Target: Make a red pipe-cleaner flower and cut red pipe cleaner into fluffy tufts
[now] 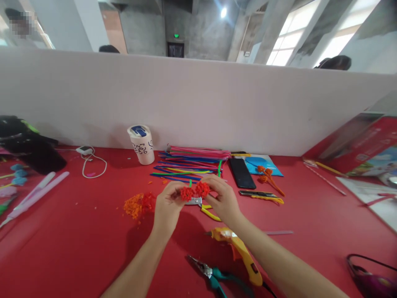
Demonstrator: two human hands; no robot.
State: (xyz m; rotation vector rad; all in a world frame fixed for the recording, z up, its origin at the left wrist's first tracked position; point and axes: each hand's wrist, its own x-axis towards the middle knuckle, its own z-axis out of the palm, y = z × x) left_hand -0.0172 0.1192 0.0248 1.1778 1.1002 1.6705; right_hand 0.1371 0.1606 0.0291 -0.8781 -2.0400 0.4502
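Note:
My left hand (167,207) is closed on a small red pipe-cleaner flower (187,193) with a short green stem poking up. My right hand (221,198) pinches a second red flower (202,189) right beside the first; the two flowers touch. Both hands hover just above the red table (77,231), over yellow-handled cutters (206,209). A heap of red and orange trimmings (138,204) lies left of my left hand. A bundle of coloured pipe cleaners (189,163) lies behind my hands.
A yellow glue gun (238,248) and teal pliers (212,275) lie near my forearms. A paper cup (142,144), black phone (241,173), orange flowers (267,176), a utility knife (257,193) and a red box (362,145) stand around. A white partition (198,103) closes the back.

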